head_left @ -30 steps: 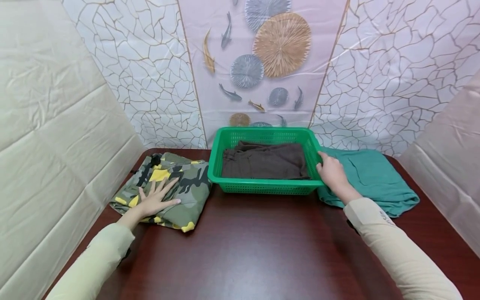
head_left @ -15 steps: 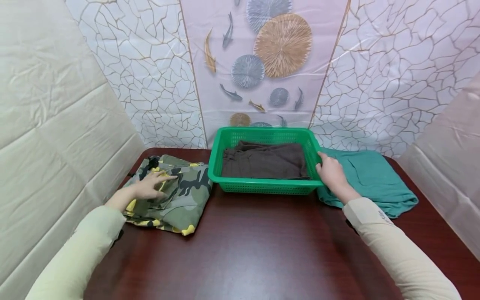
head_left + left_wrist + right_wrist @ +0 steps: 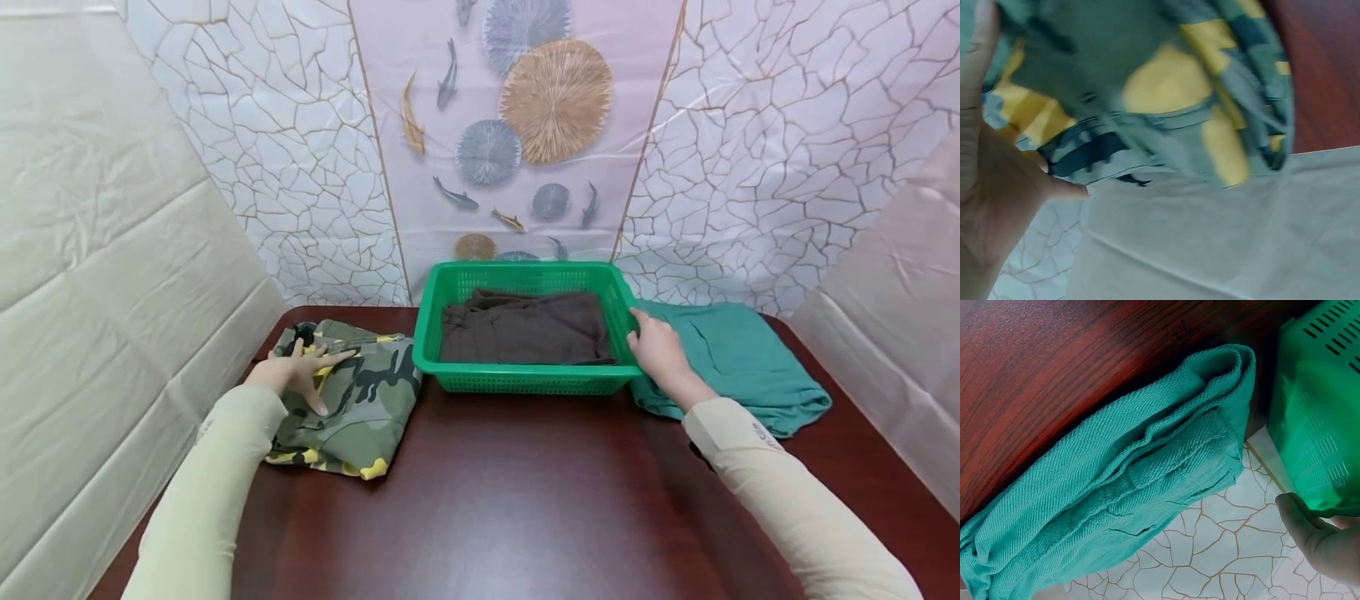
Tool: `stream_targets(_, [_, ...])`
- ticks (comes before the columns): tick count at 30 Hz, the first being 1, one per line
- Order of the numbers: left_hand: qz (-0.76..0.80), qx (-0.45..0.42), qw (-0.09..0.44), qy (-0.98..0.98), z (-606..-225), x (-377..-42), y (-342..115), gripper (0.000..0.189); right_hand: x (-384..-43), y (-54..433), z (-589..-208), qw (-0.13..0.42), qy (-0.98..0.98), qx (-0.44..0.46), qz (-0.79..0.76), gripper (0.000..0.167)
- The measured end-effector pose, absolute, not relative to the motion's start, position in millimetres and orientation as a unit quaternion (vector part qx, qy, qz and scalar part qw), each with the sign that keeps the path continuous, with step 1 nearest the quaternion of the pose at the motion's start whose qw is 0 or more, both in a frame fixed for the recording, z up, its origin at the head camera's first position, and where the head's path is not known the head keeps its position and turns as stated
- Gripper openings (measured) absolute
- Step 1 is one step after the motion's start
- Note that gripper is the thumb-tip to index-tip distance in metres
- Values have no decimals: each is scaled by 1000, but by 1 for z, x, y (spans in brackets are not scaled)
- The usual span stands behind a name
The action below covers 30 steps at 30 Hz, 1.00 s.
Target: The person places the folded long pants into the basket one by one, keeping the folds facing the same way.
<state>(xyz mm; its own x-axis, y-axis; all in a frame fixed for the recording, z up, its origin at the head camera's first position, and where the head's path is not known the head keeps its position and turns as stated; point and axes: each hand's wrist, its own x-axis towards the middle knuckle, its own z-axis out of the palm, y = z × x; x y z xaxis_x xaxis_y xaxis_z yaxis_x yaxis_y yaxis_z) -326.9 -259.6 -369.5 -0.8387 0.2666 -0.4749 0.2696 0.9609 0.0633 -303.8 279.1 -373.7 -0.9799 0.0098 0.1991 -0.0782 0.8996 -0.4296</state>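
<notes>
At the left lies a folded camouflage garment point(image 3: 378, 400) in green, grey, black and yellow. My left hand point(image 3: 296, 375) is over its left side with fingers spread. In the left wrist view, that hand point(image 3: 1000, 194) is at the garment's edge point(image 3: 1166, 81), thumb and fingers apart. My right hand point(image 3: 662, 352) grips the right rim of a green plastic basket point(image 3: 525, 369), fingers partly hidden behind the rim. The right wrist view shows its thumb and fingers point(image 3: 1300, 519) pinching the basket edge. Folded dark brown trousers point(image 3: 528, 329) lie inside the basket.
A folded teal garment point(image 3: 742, 358) lies right of the basket, under my right forearm. The dark red-brown table point(image 3: 480, 500) stretches toward me. A patterned sheet point(image 3: 300, 167) hangs behind, and beige fabric walls point(image 3: 112, 333) stand at both sides.
My left hand has lifted off its flat press and moved toward the garment's back left. The camouflage garment's left side has drawn inward. My right hand stays at the basket rim.
</notes>
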Motion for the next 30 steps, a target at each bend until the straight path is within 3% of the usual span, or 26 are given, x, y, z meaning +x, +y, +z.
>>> stream_targets(11, [-3, 154, 227, 962, -384, -322, -270, 119, -304, 277, -374, 102, -971, 24, 213, 48])
stream_targets(30, [64, 180, 236, 953, -395, -279, -256, 113, -305, 277, -375, 112, -970, 21, 216, 47])
